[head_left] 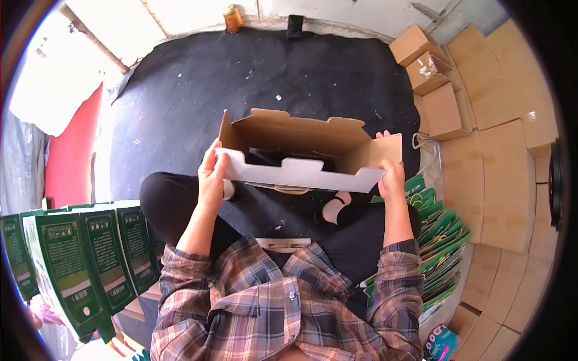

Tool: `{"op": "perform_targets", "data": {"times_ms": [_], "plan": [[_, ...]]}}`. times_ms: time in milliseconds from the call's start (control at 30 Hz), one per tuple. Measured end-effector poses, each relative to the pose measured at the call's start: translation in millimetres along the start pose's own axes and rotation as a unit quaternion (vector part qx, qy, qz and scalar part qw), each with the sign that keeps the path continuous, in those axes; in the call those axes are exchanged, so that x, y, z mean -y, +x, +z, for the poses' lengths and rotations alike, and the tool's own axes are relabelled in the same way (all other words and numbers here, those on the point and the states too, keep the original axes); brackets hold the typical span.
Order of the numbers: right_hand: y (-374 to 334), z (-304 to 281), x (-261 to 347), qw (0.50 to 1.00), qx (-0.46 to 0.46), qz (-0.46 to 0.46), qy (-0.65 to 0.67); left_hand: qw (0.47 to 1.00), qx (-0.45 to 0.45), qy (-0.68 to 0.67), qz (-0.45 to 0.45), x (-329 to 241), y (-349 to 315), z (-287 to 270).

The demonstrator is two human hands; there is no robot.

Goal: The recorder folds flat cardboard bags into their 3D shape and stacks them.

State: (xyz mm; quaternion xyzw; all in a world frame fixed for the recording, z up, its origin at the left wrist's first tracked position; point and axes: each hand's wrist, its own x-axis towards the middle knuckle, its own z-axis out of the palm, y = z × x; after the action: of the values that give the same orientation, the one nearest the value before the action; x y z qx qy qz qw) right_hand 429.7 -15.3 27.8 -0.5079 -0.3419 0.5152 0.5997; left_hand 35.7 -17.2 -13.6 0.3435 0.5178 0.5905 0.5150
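An unfolded cardboard box [301, 129], brown inside and white along its near edge, is held up in front of me. Its long notched sides stand apart, and dark shows through between its walls. My left hand [212, 171] grips the left end, thumb on the near white flap. At the right end my right hand [391, 175] is closed around the corner, with fingertips showing behind the short brown panel. A yellowish cord handle [291, 190] shows under the near edge. Below, between my legs, lies a pale folded cardboard piece [283, 243].
Green printed boxes [72, 265] stand in a row at my left. Flat green cartons with cord handles [430, 246] lean in a stack at my right. Brown cartons [506, 174] line the right wall. A black sheet [253, 72] covers the floor; an amber bottle [232, 19] stands at its far edge.
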Motion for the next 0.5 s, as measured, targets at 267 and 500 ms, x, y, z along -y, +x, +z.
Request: {"op": "perform_targets", "data": {"times_ms": [267, 500], "plan": [[1, -5, 0, 0.999, 0.001, 0.044, 0.003, 0.862, 0.009, 0.357, 0.360, -41, -6, 21], [0, -7, -3, 0.999, 0.006, 0.043, -0.023, 0.672, 0.030, 0.646, 0.361, -51, -5, 25]]}}
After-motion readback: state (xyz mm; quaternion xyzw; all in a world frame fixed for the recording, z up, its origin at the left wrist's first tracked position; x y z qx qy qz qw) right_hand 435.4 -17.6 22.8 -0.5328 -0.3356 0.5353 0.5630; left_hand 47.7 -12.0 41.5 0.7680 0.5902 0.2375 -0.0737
